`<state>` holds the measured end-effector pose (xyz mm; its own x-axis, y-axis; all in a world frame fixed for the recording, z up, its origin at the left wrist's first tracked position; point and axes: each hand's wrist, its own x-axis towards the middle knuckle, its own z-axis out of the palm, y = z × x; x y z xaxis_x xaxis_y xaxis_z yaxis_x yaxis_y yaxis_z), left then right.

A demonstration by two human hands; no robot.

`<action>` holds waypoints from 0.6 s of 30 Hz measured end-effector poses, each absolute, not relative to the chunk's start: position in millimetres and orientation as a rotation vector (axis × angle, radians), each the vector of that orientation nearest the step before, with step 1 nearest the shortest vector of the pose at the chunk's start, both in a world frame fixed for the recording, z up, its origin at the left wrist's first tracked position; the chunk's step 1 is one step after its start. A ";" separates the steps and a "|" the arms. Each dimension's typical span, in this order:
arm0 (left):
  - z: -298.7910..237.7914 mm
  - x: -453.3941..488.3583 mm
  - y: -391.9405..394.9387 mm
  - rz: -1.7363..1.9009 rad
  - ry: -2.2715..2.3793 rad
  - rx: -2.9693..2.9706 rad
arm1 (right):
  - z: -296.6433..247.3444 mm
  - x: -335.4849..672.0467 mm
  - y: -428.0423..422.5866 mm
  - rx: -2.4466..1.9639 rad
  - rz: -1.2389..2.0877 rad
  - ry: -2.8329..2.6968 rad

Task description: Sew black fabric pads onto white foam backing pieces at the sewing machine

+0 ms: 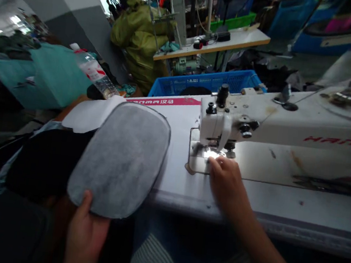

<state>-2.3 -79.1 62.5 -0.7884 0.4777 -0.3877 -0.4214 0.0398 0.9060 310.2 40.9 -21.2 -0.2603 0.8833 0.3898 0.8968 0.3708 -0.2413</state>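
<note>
one white table (281,204), grey pad (121,159), cluttered workshop

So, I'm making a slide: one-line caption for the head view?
Left hand holds a grey oval pad by its edge while the right hand touches the needle plate of the sewing machine.

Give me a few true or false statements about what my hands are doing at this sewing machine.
1. The left hand holds a grey oval pad. True.
2. A plastic bottle lies beyond the pad. True.
3. The right hand grips the bottle. False: it rests on the bed of the sewing machine.
4. The crate behind the table is red. False: it is blue.
</note>
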 end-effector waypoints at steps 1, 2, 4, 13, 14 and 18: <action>55.5 2.4 -83.9 1.751 1.617 -0.069 | -23.0 311.2 38.4 -1.512 -0.060 -2.191; 45.2 6.8 -90.4 1.690 1.553 -0.150 | -24.9 312.5 36.2 -1.496 -0.080 -2.209; 19.4 13.5 -106.9 1.615 1.450 -0.206 | -28.6 315.4 34.0 -1.463 -0.109 -2.234; -33.2 11.1 -145.1 1.629 1.360 -0.060 | -24.1 315.4 43.0 -1.382 -0.227 -2.293; -33.0 10.0 -143.0 1.622 1.387 -0.021 | -22.3 314.5 43.2 -1.375 -0.223 -2.300; -32.1 7.9 -136.3 1.610 1.460 0.181 | -15.4 311.4 40.2 -1.354 -0.152 -2.313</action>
<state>7.9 -136.3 -32.1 -0.5622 0.6921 -0.4527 -0.5177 0.1323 0.8452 311.4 40.2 -15.4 -0.4148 0.7994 0.4347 0.8494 0.5115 -0.1301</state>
